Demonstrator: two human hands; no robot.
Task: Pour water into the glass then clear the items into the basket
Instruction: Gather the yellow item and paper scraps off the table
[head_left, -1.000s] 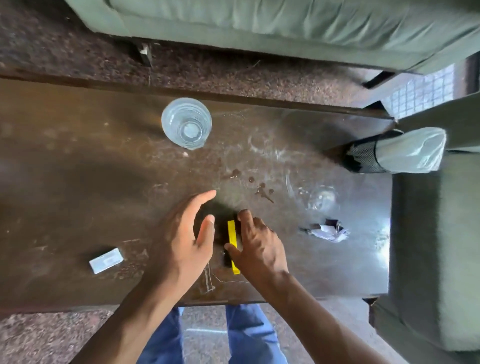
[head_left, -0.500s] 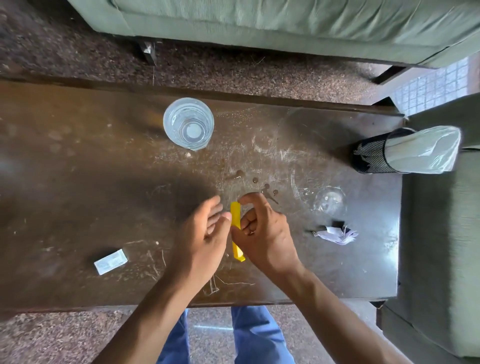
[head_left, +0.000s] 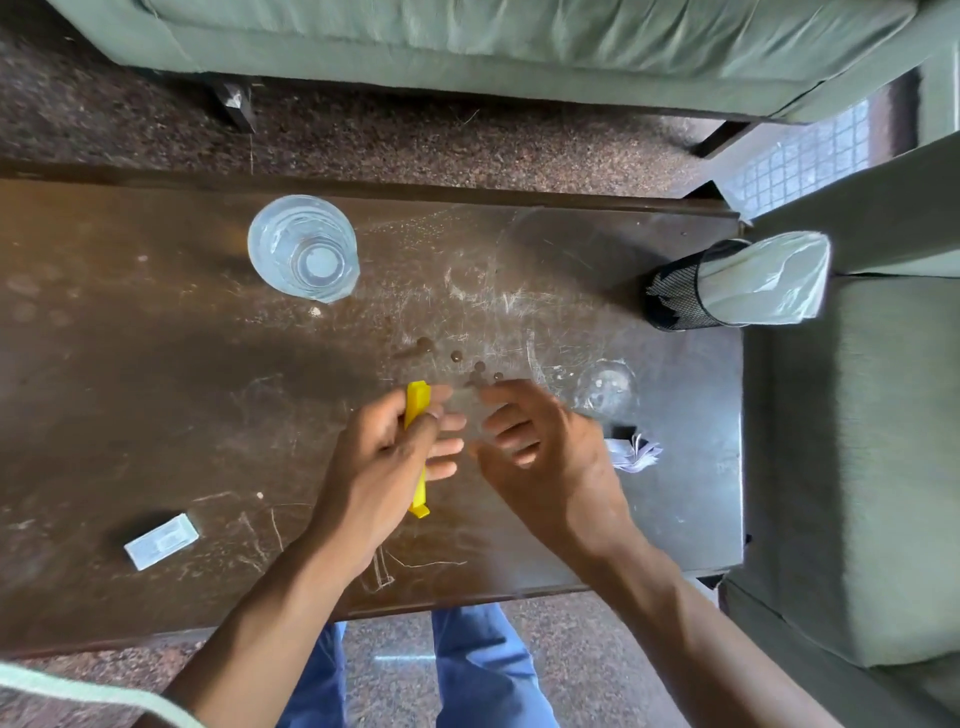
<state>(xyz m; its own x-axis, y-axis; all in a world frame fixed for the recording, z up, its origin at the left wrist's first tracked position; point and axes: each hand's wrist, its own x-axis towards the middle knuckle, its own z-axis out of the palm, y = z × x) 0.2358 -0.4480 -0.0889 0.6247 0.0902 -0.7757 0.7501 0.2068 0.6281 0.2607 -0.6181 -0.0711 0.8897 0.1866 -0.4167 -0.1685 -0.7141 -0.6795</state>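
A clear glass (head_left: 304, 249) with water stands at the back of the brown table (head_left: 130, 374). My left hand (head_left: 387, 462) grips a flat yellow item (head_left: 417, 402) above the table's middle. Its yellow ends stick out above and below my fingers. My right hand (head_left: 540, 457) hovers just right of it, fingers loosely spread, holding nothing. A black mesh basket (head_left: 675, 291) lined with a white plastic bag (head_left: 769, 280) stands at the table's right end. A crumpled white paper (head_left: 631, 452) lies right of my right hand. A small white eraser-like block (head_left: 161, 540) lies near the front left.
Water drops (head_left: 457, 358) and a wet ring (head_left: 605, 389) mark the table near my hands. Green sofas (head_left: 519, 47) flank the table at the back and the right (head_left: 857, 467). My blue trouser legs (head_left: 467, 670) show below the front edge.
The yellow item passed from my right hand into my left. My right hand let go and moved a little to the right with fingers spread.
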